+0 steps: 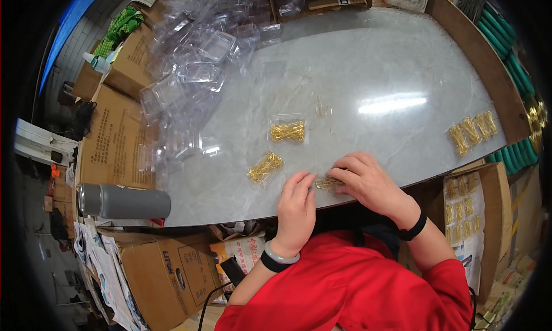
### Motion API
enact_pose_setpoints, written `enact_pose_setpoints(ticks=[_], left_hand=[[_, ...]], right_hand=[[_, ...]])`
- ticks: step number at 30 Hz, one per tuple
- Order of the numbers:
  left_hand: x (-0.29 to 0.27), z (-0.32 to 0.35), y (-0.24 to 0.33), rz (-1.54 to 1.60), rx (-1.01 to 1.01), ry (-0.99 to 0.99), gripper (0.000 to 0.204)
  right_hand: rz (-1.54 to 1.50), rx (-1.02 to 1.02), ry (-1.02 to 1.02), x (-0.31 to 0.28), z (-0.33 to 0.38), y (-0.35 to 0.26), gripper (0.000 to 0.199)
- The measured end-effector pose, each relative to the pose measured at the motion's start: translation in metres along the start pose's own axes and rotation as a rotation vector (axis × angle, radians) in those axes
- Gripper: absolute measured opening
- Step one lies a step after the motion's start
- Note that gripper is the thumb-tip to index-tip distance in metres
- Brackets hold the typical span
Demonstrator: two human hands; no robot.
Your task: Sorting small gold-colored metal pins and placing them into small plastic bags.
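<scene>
Pinching gold pins (328, 183) at the table's near edge (241, 219), both hands (296, 207) (374, 184)

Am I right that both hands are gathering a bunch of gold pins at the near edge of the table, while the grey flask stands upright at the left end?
Not quite: in the head view the grey flask lies on its side at the left end of the table. The rest holds: the left hand and right hand meet on a bunch of gold pins at the near edge.
</scene>
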State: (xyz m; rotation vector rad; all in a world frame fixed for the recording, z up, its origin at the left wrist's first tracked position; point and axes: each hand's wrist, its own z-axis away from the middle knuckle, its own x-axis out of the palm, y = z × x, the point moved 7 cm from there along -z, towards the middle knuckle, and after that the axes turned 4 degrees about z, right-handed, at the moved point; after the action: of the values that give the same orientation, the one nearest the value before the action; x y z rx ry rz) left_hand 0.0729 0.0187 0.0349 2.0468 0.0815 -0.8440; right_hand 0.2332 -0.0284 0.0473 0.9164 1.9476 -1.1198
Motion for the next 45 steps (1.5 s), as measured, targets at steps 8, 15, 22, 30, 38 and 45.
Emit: enact_pose_setpoints(ticks=[8,15,22,30,38,45], left_hand=[[0.003,-0.011,0.019,-0.046,0.067,-0.101,0.051],[0.029,-0.009,0.020,-0.099,0.182,-0.310,0.079],[0.030,-0.018,0.014,-0.047,0.181,-0.336,0.073],[0.044,-0.026,0.016,-0.015,0.206,-0.322,0.058],[0.041,-0.022,0.017,-0.040,0.212,-0.274,0.052],[0.044,-0.019,0.012,-0.023,0.188,-0.229,0.062]], right_hand=[[-0.144,0.033,0.067,-0.017,-0.001,0.005,0.053],[-0.070,0.027,-0.002,-0.008,0.003,0.016,0.048],[-0.382,0.286,0.200,-0.021,0.022,0.030,0.050],[-0.536,0.225,0.197,0.002,0.012,0.009,0.077],[-0.066,0.247,0.040,-0.016,0.027,0.026,0.069],[-0.229,0.367,0.365,0.001,0.030,0.007,0.062]])
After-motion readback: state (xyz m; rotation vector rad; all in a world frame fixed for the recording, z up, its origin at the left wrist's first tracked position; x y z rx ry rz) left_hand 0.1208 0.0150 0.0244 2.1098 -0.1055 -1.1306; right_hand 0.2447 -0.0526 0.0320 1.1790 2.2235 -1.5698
